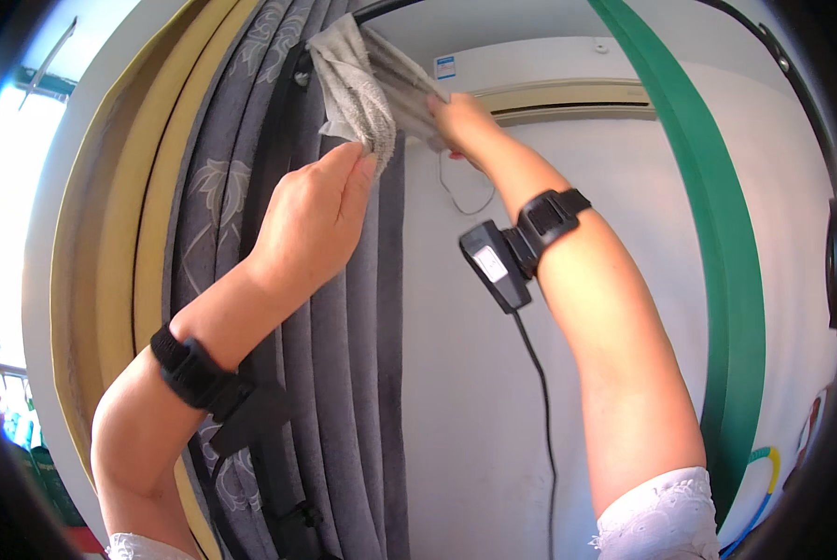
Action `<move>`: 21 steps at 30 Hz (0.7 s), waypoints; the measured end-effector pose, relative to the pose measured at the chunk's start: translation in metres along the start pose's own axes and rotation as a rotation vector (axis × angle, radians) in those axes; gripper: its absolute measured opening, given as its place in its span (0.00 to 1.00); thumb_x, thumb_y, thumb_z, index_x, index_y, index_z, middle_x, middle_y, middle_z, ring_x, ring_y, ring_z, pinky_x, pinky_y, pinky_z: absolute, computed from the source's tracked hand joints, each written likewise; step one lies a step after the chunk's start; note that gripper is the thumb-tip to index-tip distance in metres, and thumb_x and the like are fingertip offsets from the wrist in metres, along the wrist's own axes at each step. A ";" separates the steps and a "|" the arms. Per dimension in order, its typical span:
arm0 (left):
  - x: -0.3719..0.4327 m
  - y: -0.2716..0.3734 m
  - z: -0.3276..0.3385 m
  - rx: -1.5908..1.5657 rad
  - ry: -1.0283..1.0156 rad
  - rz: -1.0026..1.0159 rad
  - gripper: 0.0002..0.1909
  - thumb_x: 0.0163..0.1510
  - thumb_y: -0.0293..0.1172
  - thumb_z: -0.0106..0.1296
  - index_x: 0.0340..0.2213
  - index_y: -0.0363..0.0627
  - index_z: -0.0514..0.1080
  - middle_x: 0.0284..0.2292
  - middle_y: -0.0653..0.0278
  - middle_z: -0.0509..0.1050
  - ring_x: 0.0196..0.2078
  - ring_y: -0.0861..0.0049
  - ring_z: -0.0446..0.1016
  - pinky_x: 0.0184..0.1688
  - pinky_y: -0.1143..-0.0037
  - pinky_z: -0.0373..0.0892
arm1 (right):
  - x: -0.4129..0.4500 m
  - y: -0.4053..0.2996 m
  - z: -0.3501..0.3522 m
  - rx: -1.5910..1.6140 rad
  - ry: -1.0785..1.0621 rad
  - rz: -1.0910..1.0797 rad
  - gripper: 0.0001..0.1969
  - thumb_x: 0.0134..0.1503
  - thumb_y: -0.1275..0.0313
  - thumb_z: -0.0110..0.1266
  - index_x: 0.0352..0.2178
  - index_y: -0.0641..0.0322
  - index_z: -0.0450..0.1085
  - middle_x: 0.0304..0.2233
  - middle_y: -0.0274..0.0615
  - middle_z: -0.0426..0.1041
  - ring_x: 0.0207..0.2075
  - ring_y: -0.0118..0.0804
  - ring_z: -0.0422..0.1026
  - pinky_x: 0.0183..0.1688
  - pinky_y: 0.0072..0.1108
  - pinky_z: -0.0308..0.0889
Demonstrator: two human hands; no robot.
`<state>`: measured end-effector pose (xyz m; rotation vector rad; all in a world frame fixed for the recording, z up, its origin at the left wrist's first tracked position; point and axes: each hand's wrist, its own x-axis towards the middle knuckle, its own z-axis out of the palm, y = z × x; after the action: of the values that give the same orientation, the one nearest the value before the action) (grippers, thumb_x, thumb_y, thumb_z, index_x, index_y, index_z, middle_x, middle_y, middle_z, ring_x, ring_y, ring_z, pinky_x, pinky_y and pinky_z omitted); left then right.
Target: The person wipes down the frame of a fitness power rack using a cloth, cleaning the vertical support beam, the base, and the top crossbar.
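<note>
A grey terry cloth point(359, 87) is draped over a black metal bar point(383, 8) at the top of the view. My left hand point(313, 210) pinches its front end between thumb and fingers. Farther right and higher, my right hand point(464, 126) grips the other part of the cloth, slightly blurred. The cloth stretches from the bar down to both hands. Each wrist wears a black strap with a small device; the right device point(495, 266) has a cable hanging down.
Grey patterned curtains point(348, 280) and a yellow curtain point(117, 210) hang at the left, beside a bright window point(12, 210). A white air conditioner point(544, 70) is on the wall behind my hands. A green strip point(719, 245) runs down the right.
</note>
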<state>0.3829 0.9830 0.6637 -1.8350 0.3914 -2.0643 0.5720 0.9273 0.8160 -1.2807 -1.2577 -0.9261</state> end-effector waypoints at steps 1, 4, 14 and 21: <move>0.017 0.011 -0.011 0.008 0.003 -0.017 0.09 0.55 0.29 0.41 0.25 0.36 0.63 0.20 0.45 0.67 0.26 0.48 0.67 0.26 0.63 0.62 | 0.018 -0.015 -0.008 -0.019 0.041 -0.068 0.21 0.56 0.56 0.40 0.38 0.65 0.66 0.26 0.44 0.69 0.24 0.37 0.68 0.25 0.27 0.66; 0.045 0.016 -0.026 0.099 -0.099 0.047 0.10 0.56 0.32 0.41 0.27 0.37 0.62 0.22 0.44 0.68 0.29 0.48 0.67 0.28 0.62 0.63 | 0.050 -0.034 -0.054 -0.064 0.300 -0.007 0.22 0.56 0.55 0.41 0.38 0.66 0.66 0.27 0.45 0.69 0.21 0.39 0.68 0.21 0.26 0.64; 0.142 -0.142 -0.040 0.305 -0.005 -0.245 0.13 0.55 0.34 0.39 0.34 0.42 0.71 0.27 0.65 0.71 0.24 0.76 0.67 0.25 0.78 0.63 | 0.009 0.011 -0.217 0.083 0.637 0.108 0.20 0.55 0.55 0.44 0.32 0.65 0.66 0.24 0.41 0.67 0.17 0.31 0.63 0.15 0.22 0.59; 0.182 -0.014 -0.005 -0.952 0.069 -0.512 0.08 0.58 0.36 0.40 0.31 0.49 0.66 0.22 0.73 0.62 0.20 0.89 0.58 0.19 0.87 0.56 | -0.020 0.025 -0.158 0.096 0.236 0.128 0.20 0.54 0.56 0.47 0.33 0.66 0.66 0.21 0.39 0.67 0.21 0.32 0.67 0.21 0.24 0.64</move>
<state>0.3590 0.9167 0.8316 -2.5920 1.1921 -2.5169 0.6166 0.7721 0.8137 -1.1273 -1.0118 -0.8864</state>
